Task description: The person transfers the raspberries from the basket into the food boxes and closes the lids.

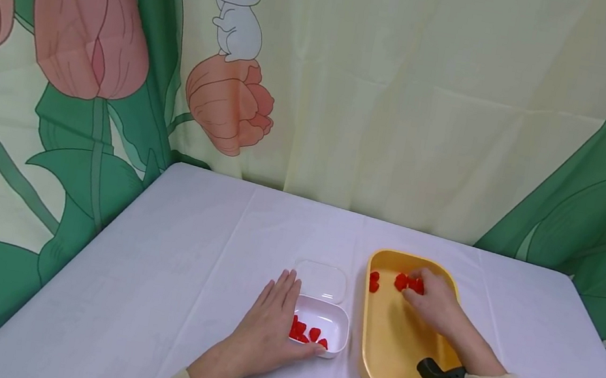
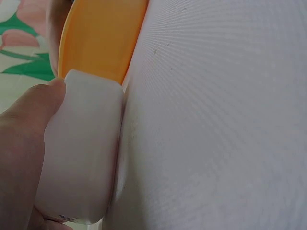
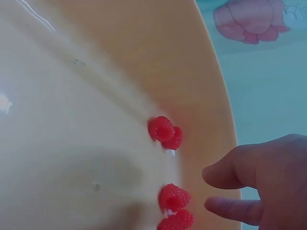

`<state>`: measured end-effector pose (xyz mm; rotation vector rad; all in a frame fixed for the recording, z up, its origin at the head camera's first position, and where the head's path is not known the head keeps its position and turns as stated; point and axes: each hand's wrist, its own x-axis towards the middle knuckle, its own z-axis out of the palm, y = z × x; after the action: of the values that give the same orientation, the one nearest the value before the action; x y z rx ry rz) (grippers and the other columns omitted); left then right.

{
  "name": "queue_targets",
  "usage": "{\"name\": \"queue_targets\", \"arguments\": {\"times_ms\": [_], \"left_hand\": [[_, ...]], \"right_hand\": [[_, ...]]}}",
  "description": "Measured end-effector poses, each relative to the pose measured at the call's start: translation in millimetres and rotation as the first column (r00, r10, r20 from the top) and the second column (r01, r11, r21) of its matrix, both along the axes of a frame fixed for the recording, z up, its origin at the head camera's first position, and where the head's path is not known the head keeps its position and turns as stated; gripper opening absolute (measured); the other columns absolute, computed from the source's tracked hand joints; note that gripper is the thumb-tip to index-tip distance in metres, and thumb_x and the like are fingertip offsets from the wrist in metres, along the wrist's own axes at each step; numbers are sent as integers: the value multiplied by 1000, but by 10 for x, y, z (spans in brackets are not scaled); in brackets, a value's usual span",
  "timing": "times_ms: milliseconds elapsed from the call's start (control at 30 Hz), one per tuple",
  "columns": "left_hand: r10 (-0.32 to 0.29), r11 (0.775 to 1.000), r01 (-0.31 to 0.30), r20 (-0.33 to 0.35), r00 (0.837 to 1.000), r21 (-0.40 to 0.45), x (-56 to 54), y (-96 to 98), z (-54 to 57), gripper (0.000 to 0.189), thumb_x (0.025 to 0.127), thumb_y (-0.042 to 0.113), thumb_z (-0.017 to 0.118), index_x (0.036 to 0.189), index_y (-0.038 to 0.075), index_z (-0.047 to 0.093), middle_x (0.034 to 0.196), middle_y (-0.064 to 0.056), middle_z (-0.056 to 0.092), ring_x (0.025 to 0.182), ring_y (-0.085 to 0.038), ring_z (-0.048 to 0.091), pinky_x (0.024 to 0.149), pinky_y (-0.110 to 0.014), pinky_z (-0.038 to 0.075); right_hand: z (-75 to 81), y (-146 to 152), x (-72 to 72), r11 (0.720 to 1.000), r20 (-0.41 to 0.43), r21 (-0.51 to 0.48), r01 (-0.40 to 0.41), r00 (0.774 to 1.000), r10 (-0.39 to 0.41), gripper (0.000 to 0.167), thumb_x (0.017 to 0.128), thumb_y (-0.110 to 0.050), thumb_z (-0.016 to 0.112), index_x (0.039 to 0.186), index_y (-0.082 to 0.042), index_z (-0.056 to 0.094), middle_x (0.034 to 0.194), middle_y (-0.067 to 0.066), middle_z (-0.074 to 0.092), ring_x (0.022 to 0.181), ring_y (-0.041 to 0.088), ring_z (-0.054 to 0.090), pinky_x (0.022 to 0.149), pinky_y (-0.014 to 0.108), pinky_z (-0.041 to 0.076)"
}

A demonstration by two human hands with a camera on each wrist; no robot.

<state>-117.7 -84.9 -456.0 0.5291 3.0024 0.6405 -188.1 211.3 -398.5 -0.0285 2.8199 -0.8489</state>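
Note:
My left hand [image 1: 270,322] rests against a small white box [image 1: 337,327], fingers straight along its left side and thumb at the near rim. In the left wrist view the thumb lies along the upper edge of the white box [image 2: 86,143]. Several red raspberries [image 1: 314,334] lie inside it, partly hidden by that hand. Over the far end of a yellow tray [image 1: 390,355] reaches my right hand [image 1: 439,306], its fingertips close by some raspberries [image 1: 400,282]. In the right wrist view, thumb and finger stand apart beside the raspberries [image 3: 173,197], nothing between them.
A clear lid [image 1: 321,281] lies just behind the white box. Two more raspberries [image 1: 374,282] sit by the tray's left wall. A white cloth covers the table [image 1: 198,252], and a printed curtain [image 1: 383,96] hangs behind it.

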Motion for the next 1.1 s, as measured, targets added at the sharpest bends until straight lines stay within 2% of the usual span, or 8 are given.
{"name": "queue_targets", "arguments": {"times_ms": [133, 400, 600, 733, 833, 967, 1100], "left_hand": [[0, 1000, 0, -4, 1000, -1, -2, -3, 2, 111, 76, 76, 62, 155, 6, 26, 164, -12, 24, 154, -29, 17, 124, -50, 22], [2, 1000, -2, -9, 1000, 11, 2, -10, -4, 110, 76, 74, 63, 154, 5, 27, 164, -12, 25, 154, -29, 17, 124, -50, 22], [4, 1000, -3, -12, 1000, 9, 0, -6, -15, 110, 75, 75, 63, 154, 6, 28, 163, -11, 25, 153, -29, 18, 123, -50, 24], [2, 1000, -2, -17, 1000, 3, -3, -2, -17, 110, 75, 75, 63, 154, 6, 28, 163, -11, 25, 153, -29, 18, 123, -50, 24], [-1, 1000, 1, -19, 1000, 2, -5, -1, -13, 110, 76, 75, 62, 154, 6, 28, 163, -12, 25, 153, -30, 18, 123, -50, 23], [-2, 1000, 2, -17, 1000, -2, -5, 2, -5, 110, 76, 76, 62, 153, 6, 28, 163, -12, 25, 153, -29, 18, 123, -50, 23], [-1, 1000, 1, -19, 1000, -5, -5, 4, -2, 110, 76, 76, 63, 154, 6, 28, 163, -12, 25, 154, -29, 18, 124, -50, 23]], "right_hand": [[-12, 10, -18, 1000, -4, 14, -4, 1000, 4, 44, 93, -12, 61, 129, 9, 46, 119, 30, 54, 95, 31, 49, 71, 30, 53], [-1, 9, -22, 1000, 15, 3, 0, 1000, 0, 42, 95, -11, 58, 129, 10, 45, 119, 31, 55, 82, 24, 51, 64, 27, 50], [23, -13, -1, 999, 18, -35, 13, 1000, -12, 37, 96, -12, 56, 126, 9, 49, 121, 30, 57, 90, 28, 56, 72, 28, 55], [5, -6, -6, 999, 3, -33, 1, 1000, -1, 35, 95, -10, 58, 124, 8, 51, 122, 30, 57, 97, 32, 57, 80, 35, 59], [-18, 9, -6, 1000, -5, -13, -6, 1000, 6, 33, 94, -7, 59, 123, 7, 52, 115, 27, 60, 93, 31, 57, 78, 35, 58], [-41, 21, 6, 1000, -8, 4, -20, 1000, 20, 31, 90, -3, 61, 119, 6, 55, 102, 20, 61, 82, 24, 54, 70, 29, 54], [-59, 27, 16, 1000, 1, -4, -25, 1000, 25, 31, 88, 1, 63, 117, 5, 55, 98, 18, 61, 80, 23, 53, 68, 27, 53]]}}
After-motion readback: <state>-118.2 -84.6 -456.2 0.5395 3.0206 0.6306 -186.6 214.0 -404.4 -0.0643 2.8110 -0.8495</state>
